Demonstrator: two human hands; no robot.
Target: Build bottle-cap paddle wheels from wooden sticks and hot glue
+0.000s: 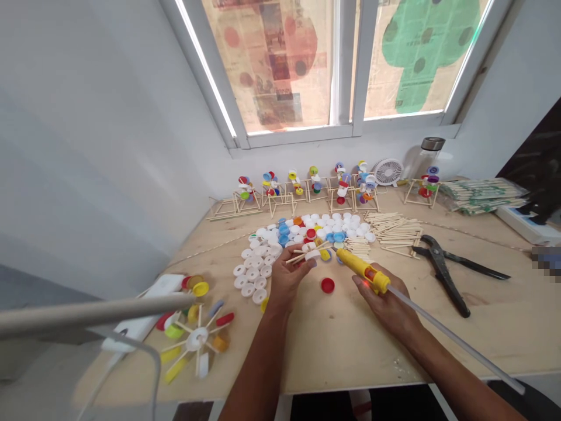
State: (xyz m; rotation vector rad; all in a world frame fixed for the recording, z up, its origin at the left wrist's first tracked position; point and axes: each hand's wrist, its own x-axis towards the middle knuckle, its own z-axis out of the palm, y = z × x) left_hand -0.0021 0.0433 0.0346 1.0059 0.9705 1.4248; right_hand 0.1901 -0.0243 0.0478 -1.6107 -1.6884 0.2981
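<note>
My left hand [287, 278] pinches a small assembly of thin wooden sticks and a white plastic bottle cap [312, 255] above the plywood tabletop [307, 345]. My right hand [385, 304] grips a yellow hot glue gun [362, 269], its nozzle pointing at the assembly from close by. A long translucent glue stick [456, 339] trails from the gun's rear toward the lower right. A red bottle cap [327, 285] lies on the wood between my hands. Many white and blue caps [307, 231] are spread just beyond them.
Several stick-and-cap pinwheel models [307, 187] stand along the back wall. Loose wooden sticks [392, 231] lie beyond my right hand, with black-handled pliers [442, 275] to their right. A flat cap wheel [197, 338] lies at the left, and a grey pole [87, 310] crosses the foreground.
</note>
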